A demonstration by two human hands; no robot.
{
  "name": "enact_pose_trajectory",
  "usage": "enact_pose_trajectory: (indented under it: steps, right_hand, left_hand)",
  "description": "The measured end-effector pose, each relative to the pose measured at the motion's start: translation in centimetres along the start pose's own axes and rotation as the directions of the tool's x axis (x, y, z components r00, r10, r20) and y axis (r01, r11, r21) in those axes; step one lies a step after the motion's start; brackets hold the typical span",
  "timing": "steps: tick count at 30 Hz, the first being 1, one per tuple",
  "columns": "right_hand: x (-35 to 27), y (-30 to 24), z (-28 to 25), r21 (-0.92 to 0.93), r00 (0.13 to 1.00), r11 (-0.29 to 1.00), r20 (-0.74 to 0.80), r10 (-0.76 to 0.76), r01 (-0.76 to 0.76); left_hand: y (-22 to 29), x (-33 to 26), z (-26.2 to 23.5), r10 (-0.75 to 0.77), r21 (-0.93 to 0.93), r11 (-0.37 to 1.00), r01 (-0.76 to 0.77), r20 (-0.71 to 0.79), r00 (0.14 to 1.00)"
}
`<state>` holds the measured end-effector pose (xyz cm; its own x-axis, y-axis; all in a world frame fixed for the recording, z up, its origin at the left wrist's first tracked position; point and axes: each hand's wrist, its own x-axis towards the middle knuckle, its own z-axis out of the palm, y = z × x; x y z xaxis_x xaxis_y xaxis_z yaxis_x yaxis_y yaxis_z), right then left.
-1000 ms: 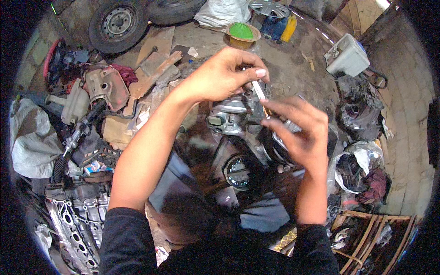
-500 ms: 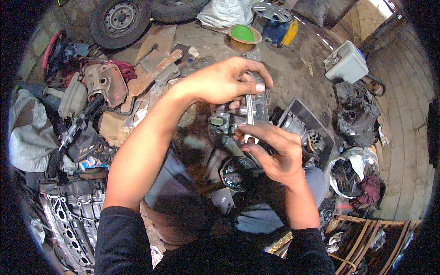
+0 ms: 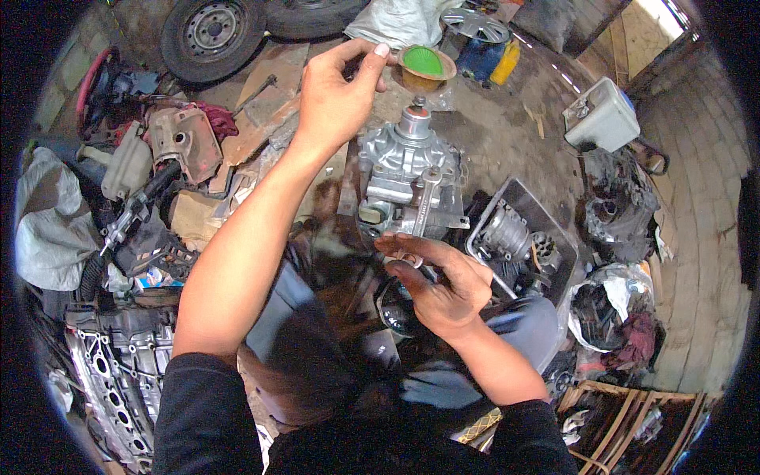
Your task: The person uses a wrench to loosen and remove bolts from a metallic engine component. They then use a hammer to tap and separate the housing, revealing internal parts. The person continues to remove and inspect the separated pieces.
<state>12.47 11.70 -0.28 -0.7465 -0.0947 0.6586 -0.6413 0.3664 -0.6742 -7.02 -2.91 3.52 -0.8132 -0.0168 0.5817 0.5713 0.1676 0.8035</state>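
My right hand (image 3: pixel 451 281) grips the lower end of a silver combination wrench (image 3: pixel 426 207) between thumb and fingers. The wrench's far end lies over a silver cast-metal housing (image 3: pixel 416 146) with a shaft stub pointing away from me. My left hand (image 3: pixel 340 91) is raised to the left of that stub, apart from the wrench. Its thumb and index finger come together in a pinch; whatever is between them is too small to make out. Partly behind my right hand is a dark round part (image 3: pixel 396 307) between my legs.
To the right, a grey tray (image 3: pixel 564 237) holds metal parts. A green-lined bowl (image 3: pixel 423 62) and a wheel (image 3: pixel 212 36) are at the back. An engine cylinder head (image 3: pixel 119 380) lies lower left. Beyond the tray are a white container (image 3: pixel 603 115) and a plastic bag (image 3: pixel 633 277).
My left hand has moved off the wrench, up and to the left, uncovering the housing. My right hand has shifted slightly left and nearer, keeping hold of the wrench.
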Motion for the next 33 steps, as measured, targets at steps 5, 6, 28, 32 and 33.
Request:
enact_pose_trajectory:
  steps: [5, 6, 28, 32, 33]
  right_hand:
    - [-0.4, 1.1, 0.7, 0.045, 0.997, 0.996, -0.022, 0.079, -0.078]
    - [-0.4, 1.4, 0.9, 0.043, 0.995, 0.995, -0.052, 0.089, -0.087]
    - [1.2, 0.7, -2.7, 0.357, 0.707, 0.811, -0.403, 0.581, -0.462]
    - [3.3, 2.8, -4.0, 0.398, 0.604, 0.754, -0.451, 0.657, -0.523]
    - [3.7, 3.5, -4.1, 0.393, 0.593, 0.749, -0.458, 0.662, -0.533]
  left_hand:
    - [-0.8, 0.0, -0.3, -0.041, 0.049, 0.998, 0.04, 0.018, 0.999]
    - [-0.8, 0.1, -0.2, -0.05, 0.052, 0.997, 0.049, 0.023, 0.998]
    - [-0.8, -0.4, -0.1, -0.036, 0.072, 0.997, 0.033, 0.049, 0.998]
    - [-0.4, -0.5, 0.3, -0.033, 0.089, 0.996, 0.028, 0.054, 0.998]
    - [-0.6, -0.5, 0.5, -0.033, 0.07, 0.997, 0.029, 0.054, 0.998]
